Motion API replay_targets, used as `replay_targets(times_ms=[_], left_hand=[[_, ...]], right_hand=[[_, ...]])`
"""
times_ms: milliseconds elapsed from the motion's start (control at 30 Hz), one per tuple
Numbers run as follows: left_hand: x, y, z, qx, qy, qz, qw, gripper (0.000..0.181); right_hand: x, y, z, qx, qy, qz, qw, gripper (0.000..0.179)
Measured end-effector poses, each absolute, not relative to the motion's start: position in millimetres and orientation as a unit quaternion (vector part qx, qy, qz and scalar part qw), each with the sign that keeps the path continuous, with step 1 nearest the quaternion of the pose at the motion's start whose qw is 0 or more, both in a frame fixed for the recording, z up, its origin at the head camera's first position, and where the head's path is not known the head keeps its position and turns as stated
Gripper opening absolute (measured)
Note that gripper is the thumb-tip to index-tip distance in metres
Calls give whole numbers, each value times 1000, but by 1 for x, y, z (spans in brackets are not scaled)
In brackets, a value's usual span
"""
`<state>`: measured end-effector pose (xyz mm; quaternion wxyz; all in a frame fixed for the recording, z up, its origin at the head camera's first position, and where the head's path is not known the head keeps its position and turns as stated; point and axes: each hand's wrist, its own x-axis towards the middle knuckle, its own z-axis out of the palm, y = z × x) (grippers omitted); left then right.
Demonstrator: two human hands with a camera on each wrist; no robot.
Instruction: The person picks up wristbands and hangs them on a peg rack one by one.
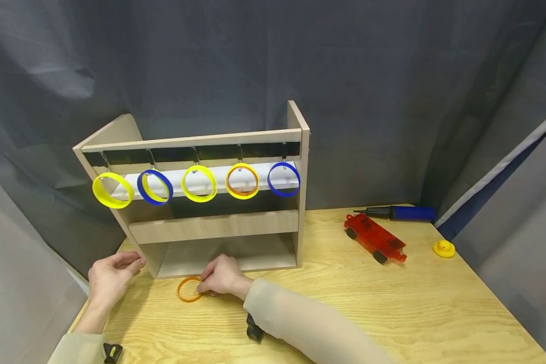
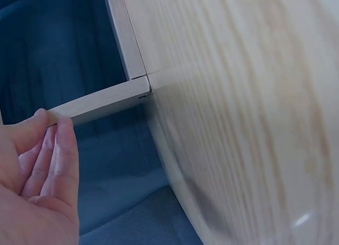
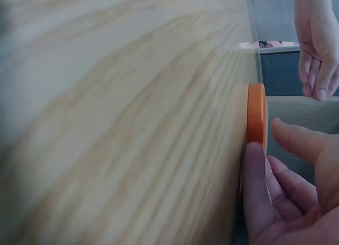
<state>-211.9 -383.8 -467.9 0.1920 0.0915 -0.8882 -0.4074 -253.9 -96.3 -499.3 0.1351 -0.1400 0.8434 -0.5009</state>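
Note:
My left hand [image 1: 109,278] pinches the edge of the shelf's left side panel [image 2: 100,101] between thumb and fingers. The wooden shelf [image 1: 214,226] stands upright on the table. An orange ring [image 1: 189,289] lies flat in front of its base. At the ring's right edge is my right hand [image 1: 223,276]. In the right wrist view, a fingertip meets the rim of the orange ring [image 3: 256,112], while the thumb hovers just above it, apart. Rings hang on the shelf's hooks: yellow [image 1: 112,190], blue with yellow [image 1: 155,187], yellow [image 1: 199,184], yellow with orange [image 1: 242,181] and blue [image 1: 284,180].
To the right on the table [image 1: 391,298] lie a red toy car [image 1: 375,237], a blue hand pump [image 1: 409,213] and a small yellow rubber duck [image 1: 444,248]. Grey curtains [image 1: 368,101] enclose the table at the back and sides.

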Motion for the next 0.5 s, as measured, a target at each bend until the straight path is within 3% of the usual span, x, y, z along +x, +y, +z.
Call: replay_targets(times_ms=[200,500], left_hand=[[-211,-385,-470,84,-894,-392,201,27],[-213,-385,-470,88,-892,-399,194,29]], right_hand=[[-253,-109,-501,-115,866,-474,111,20],[-253,-114,-498,-74,875,-462,121,26]])
